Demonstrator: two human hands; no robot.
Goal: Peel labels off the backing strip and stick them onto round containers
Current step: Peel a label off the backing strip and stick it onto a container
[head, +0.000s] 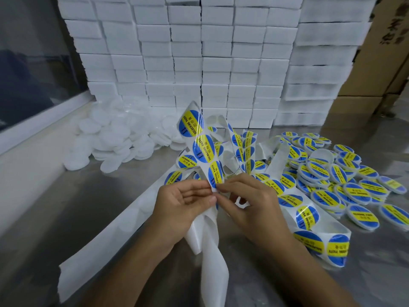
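From the head view, our left hand [183, 200] pinches the backing strip [200, 149] just below the lowest label [215, 173], while our right hand [245, 196] picks at that label's lower edge with its fingertips. Bare round containers [115, 138] lie piled at left, labelled containers [345, 178] at right. We should keep the strip taut and lift the edge cleanly, without creasing it

Head camera looks forward and down; hands [218, 204] close below.
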